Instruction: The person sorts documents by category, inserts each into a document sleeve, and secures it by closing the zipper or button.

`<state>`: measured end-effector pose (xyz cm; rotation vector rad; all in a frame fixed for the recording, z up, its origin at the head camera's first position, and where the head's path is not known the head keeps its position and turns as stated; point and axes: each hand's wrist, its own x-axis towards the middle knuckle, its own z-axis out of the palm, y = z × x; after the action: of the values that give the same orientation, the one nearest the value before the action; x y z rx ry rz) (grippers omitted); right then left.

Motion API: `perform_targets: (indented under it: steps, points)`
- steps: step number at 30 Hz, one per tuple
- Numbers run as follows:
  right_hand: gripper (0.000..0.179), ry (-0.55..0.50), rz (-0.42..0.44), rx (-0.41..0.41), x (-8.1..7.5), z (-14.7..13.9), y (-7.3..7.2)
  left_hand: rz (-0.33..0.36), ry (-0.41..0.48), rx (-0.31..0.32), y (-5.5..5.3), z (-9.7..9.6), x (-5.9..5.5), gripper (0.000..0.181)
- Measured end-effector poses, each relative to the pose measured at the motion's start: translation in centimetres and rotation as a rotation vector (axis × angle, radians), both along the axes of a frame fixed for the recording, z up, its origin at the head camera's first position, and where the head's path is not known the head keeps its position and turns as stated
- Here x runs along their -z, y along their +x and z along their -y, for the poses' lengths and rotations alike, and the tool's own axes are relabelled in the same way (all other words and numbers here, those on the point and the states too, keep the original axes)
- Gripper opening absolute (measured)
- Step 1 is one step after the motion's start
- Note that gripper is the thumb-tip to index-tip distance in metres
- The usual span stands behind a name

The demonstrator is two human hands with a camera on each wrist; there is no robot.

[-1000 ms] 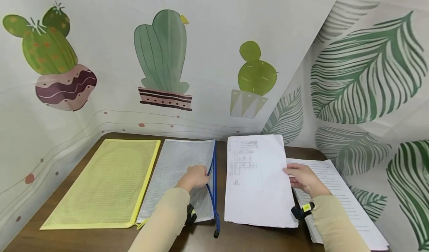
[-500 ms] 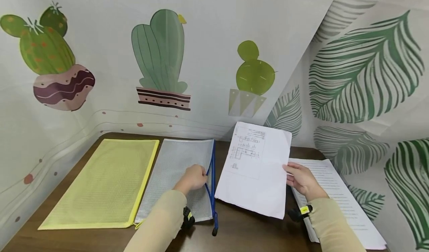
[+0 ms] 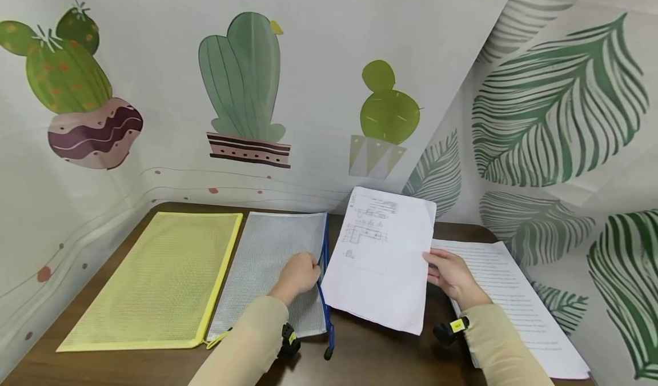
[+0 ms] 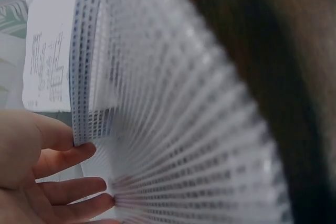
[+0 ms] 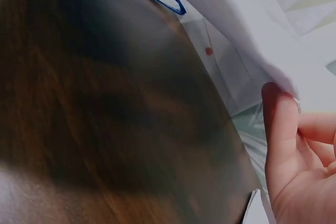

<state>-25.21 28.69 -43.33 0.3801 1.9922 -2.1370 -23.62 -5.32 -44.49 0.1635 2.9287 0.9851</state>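
My left hand (image 3: 297, 273) pinches the upper edge of a mesh zipper pouch (image 3: 267, 243) with blue trim, raising that edge on its right side. In the left wrist view the pouch's mesh (image 4: 173, 108) bulges away from thumb and forefinger, the other fingers lying loose against it. With thumb and fingers my right hand (image 3: 452, 276) grips the right edge of a white paper sheet or thin sheaf (image 3: 385, 277) printed with a drawing. The paper is tilted, its lower left corner at the pouch's blue edge. In the right wrist view the paper's edge (image 5: 247, 30) sits between thumb and fingers.
A yellow mesh zipper pouch (image 3: 154, 283) lies flat at the left of the brown table (image 3: 370, 357). On the right lies a stack of printed paper (image 3: 524, 306), partly behind my right forearm. A patterned cloth (image 3: 319, 89) hangs behind the table.
The paper was nearly upright beside the pouch; my right hand tilted and raised it, then carried it left until its lower corner met the blue edge. My left hand keeps its hold.
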Motion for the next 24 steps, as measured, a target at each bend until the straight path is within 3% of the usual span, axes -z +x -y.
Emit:
perform_targets:
  steps: [9,24]
  points:
    - [0.059,0.044,-0.029,-0.049,-0.3,0.9,0.4,-0.046,0.046,-0.077,0.2,-0.7,0.4,0.034]
    - [0.058,0.125,-0.038,-0.099,-0.2,1.8,0.1,-0.112,0.131,-0.105,0.9,-0.8,0.6,0.027]
